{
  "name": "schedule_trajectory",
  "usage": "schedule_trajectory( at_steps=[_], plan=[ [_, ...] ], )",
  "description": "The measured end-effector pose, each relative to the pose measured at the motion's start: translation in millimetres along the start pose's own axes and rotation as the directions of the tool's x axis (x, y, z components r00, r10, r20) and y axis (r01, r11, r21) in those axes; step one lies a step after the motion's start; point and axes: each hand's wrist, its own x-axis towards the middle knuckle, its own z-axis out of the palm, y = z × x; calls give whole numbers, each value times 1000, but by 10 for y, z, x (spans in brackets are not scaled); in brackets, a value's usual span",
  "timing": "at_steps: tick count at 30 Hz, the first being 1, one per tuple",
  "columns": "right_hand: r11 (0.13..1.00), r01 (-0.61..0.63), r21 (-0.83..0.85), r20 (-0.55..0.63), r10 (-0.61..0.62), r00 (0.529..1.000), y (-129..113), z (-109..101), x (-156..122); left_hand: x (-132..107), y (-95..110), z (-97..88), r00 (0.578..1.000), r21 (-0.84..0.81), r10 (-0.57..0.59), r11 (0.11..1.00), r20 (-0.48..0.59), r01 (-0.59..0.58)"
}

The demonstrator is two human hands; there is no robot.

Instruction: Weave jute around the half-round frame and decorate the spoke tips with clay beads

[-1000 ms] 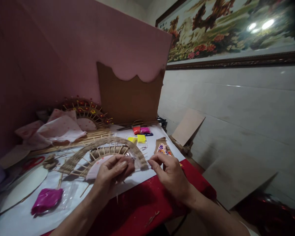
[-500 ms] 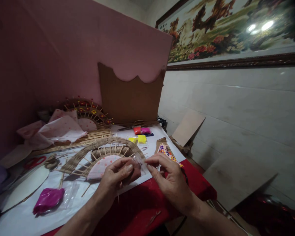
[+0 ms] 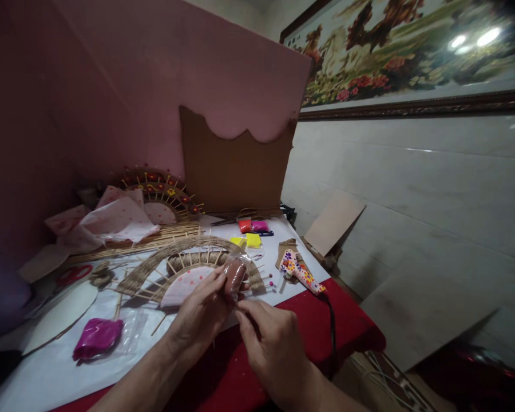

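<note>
My left hand (image 3: pixel 201 312) is closed around a brown lump of clay in a clear plastic wrap (image 3: pixel 235 274), holding it up over the table's front edge. My right hand (image 3: pixel 268 349) pinches at the lower end of that wrap, fingertips touching it. Just behind both hands lies a half-round woven wicker piece (image 3: pixel 184 260) with stick spokes and a pink dotted centre. A glue gun (image 3: pixel 301 272) painted with coloured dots lies to the right on the white sheet.
A magenta clay packet (image 3: pixel 96 336) lies at the left front. Red, pink and yellow clay packets (image 3: pixel 253 232), scissors (image 3: pixel 234 217), pink dotted paper (image 3: pixel 115 220), a decorated wicker fan (image 3: pixel 161 194) and a cardboard panel (image 3: pixel 236 166) stand behind. A red cloth (image 3: pixel 326 326) covers the table's right edge.
My right hand moved from beside the wrap, down and left under it, uncovering the glue gun. My left hand lifted the wrapped clay slightly. The view shifted a little to the left.
</note>
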Motion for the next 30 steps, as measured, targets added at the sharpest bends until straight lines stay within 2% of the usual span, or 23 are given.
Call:
schedule_trajectory(
  at_steps=[3,7,9,14,18,21,23,26,28,30],
  plan=[
    [995,-55,-87,-30,53,998,2,73,45,-32,-9,31,997,-47,-78,996,-6,77],
    [971,-123,-206,-43,117,992,26,144,77,-64,-9,89,994,-76,-72,994,82,79],
    [973,-109,-202,-24,106,994,37,160,77,-64,-4,83,994,-108,-83,990,75,91],
    [966,107,-236,132,-77,988,53,99,72,-16,-5,-34,995,-124,-98,988,-30,94],
    [900,342,-270,127,-319,939,78,-20,64,22,0,-75,998,-93,-50,995,-45,46],
    [894,397,-209,88,-387,918,141,-136,95,31,7,-75,998,-22,-27,999,-54,26],
    [930,318,-181,29,-319,947,234,-231,191,34,8,-77,997,41,-1,999,-71,4],
    [937,72,-342,-16,-82,996,477,-361,487,40,5,-76,996,126,53,991,-69,-44],
    [870,-1,-493,86,50,995,690,-393,739,42,5,-67,995,162,71,985,-64,-60],
    [821,41,-569,240,119,963,905,-360,966,42,3,-55,993,192,74,980,-94,-55]
  ],
)
